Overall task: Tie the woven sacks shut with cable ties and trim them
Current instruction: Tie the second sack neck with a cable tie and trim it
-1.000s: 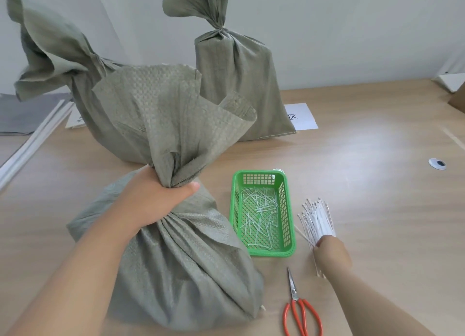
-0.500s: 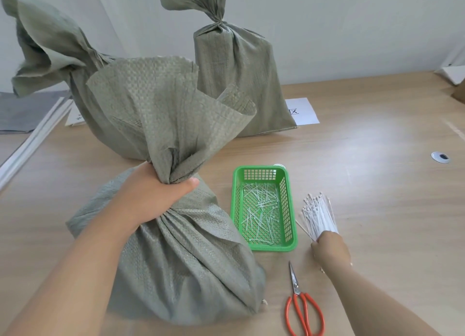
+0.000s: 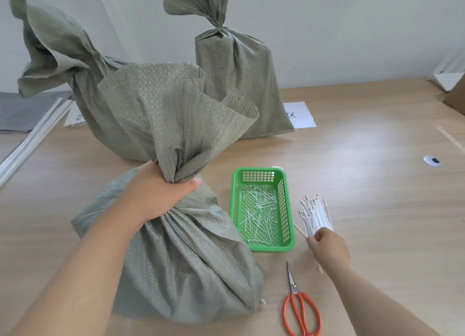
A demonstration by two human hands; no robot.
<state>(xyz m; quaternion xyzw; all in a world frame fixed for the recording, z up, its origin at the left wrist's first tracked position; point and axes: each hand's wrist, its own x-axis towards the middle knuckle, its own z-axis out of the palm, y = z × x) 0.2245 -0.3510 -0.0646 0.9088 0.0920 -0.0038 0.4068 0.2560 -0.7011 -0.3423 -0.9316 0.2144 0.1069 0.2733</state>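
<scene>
A full grey-green woven sack (image 3: 186, 267) stands on the table in front of me. My left hand (image 3: 156, 197) grips its gathered neck, and the loose mouth fans out above my fist. A bundle of white cable ties (image 3: 315, 213) lies right of a green basket. My right hand (image 3: 329, 247) rests on the near end of that bundle with its fingers curled into the ties. Orange-handled scissors (image 3: 300, 310) lie closed near the table's front edge, just below my right hand.
The green basket (image 3: 289, 246) holds several cut-off tie ends. Two tied sacks stand behind, a tied sack (image 3: 75, 66) at the left and another tied sack (image 3: 236, 74) by the wall. A white paper sheet (image 3: 299, 114) lies beside that one. A round grommet (image 3: 432, 161) sits far right.
My right hand has slid a little along the cable tie bundle and its fingers have curled into the ties. My left hand keeps the same grip on the sack's neck.
</scene>
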